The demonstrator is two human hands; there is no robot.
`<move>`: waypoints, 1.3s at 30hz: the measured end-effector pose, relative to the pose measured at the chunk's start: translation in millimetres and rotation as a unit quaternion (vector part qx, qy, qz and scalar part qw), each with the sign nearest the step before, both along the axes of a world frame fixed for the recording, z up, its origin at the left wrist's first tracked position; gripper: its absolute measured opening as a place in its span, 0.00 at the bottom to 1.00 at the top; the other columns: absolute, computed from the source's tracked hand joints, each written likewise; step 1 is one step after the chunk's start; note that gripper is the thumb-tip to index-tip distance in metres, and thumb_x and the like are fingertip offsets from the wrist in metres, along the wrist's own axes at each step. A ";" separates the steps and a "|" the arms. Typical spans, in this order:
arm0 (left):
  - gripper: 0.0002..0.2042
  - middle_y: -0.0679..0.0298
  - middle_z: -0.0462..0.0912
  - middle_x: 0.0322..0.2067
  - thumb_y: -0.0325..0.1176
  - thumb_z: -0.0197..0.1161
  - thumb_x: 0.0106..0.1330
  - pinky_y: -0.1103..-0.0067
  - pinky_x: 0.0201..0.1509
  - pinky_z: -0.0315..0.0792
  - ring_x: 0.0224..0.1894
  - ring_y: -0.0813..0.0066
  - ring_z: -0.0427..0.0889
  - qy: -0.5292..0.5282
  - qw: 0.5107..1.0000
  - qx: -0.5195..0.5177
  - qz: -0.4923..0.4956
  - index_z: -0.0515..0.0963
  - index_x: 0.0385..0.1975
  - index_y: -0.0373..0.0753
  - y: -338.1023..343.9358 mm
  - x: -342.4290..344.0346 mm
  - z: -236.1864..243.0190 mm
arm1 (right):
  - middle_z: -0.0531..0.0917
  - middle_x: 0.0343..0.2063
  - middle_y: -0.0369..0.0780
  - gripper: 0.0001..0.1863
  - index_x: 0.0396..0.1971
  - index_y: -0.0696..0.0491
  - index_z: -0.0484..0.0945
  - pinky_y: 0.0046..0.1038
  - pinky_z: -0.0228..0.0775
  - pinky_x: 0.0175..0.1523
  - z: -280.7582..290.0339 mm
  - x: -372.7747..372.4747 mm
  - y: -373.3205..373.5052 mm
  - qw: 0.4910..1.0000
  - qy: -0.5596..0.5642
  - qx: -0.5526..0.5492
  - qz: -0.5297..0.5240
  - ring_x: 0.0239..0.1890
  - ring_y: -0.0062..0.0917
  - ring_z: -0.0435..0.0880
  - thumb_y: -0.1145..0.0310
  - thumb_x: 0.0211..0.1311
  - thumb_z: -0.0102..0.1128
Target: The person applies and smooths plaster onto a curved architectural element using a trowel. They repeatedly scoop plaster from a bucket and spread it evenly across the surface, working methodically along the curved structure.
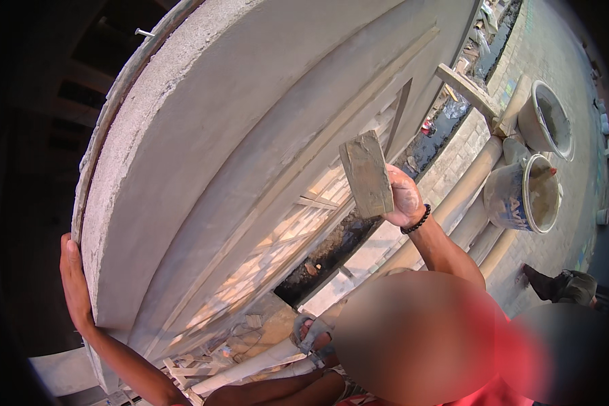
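Observation:
My right hand (pixel 406 196), dusted with mortar and with a dark beaded bracelet at the wrist, is closed round a plastering float (pixel 367 174). The float's flat rectangular face is coated in grey mortar and held up apart from the wall; its handle is hidden. A long grey plastered wall ledge (pixel 203 142) with stepped mouldings runs across the view. At its far left end, my left hand (pixel 74 287) lies along the rough edge, fingers stretched out against a thin strip (pixel 91 155) on that edge.
A nail (pixel 144 32) sticks out from the strip. On the right are bamboo poles (pixel 477 166), a wooden plank (pixel 468 91), a white-and-blue bucket (pixel 506 196) and a grey tub (pixel 531 125). A dark drain (pixel 331 254) runs below, by a sandalled foot (pixel 312 333).

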State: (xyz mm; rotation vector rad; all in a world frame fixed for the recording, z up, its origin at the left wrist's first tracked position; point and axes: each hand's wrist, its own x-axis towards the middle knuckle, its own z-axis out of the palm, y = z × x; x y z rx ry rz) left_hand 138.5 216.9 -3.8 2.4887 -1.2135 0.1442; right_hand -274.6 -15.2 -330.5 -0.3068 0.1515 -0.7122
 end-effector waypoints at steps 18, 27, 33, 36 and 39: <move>0.26 0.59 0.70 0.38 0.57 0.39 0.79 0.75 0.57 0.62 0.43 0.69 0.65 0.012 0.999 0.018 -0.029 0.70 0.45 0.36 0.9 5.7 1.9 | 0.83 0.45 0.44 0.23 0.56 0.57 0.75 0.32 0.76 0.50 -3.1 29.8 -77.9 0.638 0.500 -0.445 -0.382 0.45 0.30 0.84 0.75 0.59 0.63; 0.27 0.59 0.70 0.39 0.57 0.39 0.79 0.76 0.58 0.61 0.44 0.68 0.66 0.011 1.000 0.009 -0.007 0.70 0.46 0.35 0.2 1.4 1.4 | 0.83 0.44 0.47 0.23 0.56 0.59 0.76 0.32 0.75 0.49 0.5 6.0 -50.3 0.671 0.502 -0.370 -0.402 0.43 0.30 0.84 0.75 0.59 0.61; 0.28 0.58 0.72 0.40 0.59 0.39 0.79 0.74 0.59 0.62 0.44 0.68 0.67 -0.015 1.000 0.011 -0.006 0.71 0.47 0.36 0.9 4.2 1.6 | 0.80 0.42 0.50 0.23 0.57 0.59 0.75 0.36 0.74 0.49 13.4 38.8 -47.6 0.609 0.526 -0.458 -0.378 0.42 0.41 0.82 0.75 0.60 0.60; 0.29 0.58 0.72 0.40 0.60 0.39 0.78 0.73 0.59 0.61 0.45 0.68 0.67 -0.010 1.000 0.008 0.008 0.71 0.48 0.36 1.2 5.5 -0.4 | 0.80 0.41 0.51 0.24 0.57 0.59 0.74 0.38 0.73 0.49 12.6 15.0 -20.1 0.585 0.564 -0.520 -0.261 0.42 0.45 0.81 0.75 0.59 0.61; 0.29 0.58 0.73 0.40 0.61 0.39 0.78 0.73 0.60 0.61 0.45 0.68 0.67 -0.004 1.000 0.001 0.007 0.71 0.49 0.36 1.2 5.9 -0.6 | 0.81 0.41 0.49 0.25 0.57 0.59 0.75 0.37 0.74 0.50 29.2 -21.0 -18.6 0.560 0.620 -0.503 -0.221 0.42 0.43 0.83 0.75 0.57 0.64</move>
